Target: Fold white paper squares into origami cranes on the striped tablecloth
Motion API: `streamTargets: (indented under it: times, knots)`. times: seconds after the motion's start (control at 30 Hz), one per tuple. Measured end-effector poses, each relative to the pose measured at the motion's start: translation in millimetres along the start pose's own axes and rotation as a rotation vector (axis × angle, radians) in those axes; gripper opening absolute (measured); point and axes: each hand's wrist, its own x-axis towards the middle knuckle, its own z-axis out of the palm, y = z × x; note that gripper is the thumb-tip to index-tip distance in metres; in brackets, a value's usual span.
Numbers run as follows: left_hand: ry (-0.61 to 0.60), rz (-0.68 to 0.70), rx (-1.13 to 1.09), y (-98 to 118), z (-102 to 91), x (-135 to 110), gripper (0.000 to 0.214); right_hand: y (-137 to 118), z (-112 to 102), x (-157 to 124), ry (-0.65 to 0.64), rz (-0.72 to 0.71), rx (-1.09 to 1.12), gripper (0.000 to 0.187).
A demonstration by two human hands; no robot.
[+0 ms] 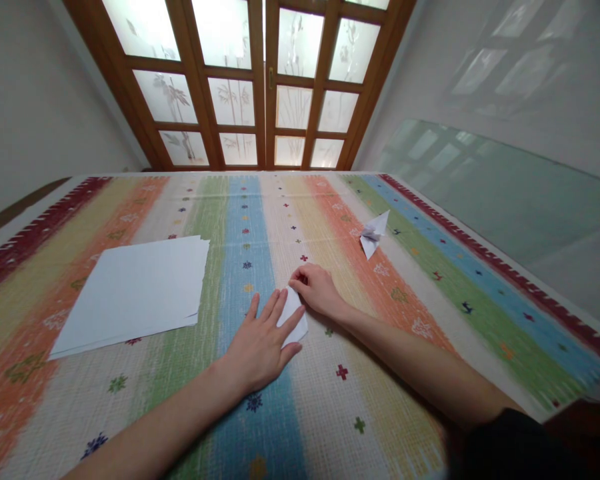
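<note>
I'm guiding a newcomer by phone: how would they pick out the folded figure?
On the striped cloth, find the orange stripe right of centre, beyond the right hand. At its edge lies the white folded figure. Sharp points jut from it, unlike the flat sheets, and no hand touches it.

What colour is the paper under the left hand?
The paper is white, best seen in the head view.

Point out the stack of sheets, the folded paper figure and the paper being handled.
Stack of sheets (pixel 137 292): head view, middle of the top sheet.
Folded paper figure (pixel 373 233): head view, its middle folds.
Handled paper (pixel 299 326): head view, exposed lower right part.
</note>
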Motion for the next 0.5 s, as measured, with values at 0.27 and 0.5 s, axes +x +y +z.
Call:
streamTargets:
  times: [0.27, 0.5]
  knots:
    - [0.005, 0.003, -0.019, -1.9, -0.7, -2.0, 0.059, 18.3, -11.0, -1.6, 0.141, -0.102, -0.039, 0.014]
    - [0.01, -0.009, -0.024, 0.7, 1.6, -1.2, 0.061, 26.1, -15.6, -21.5, -0.19, -0.575, -0.174, 0.033]
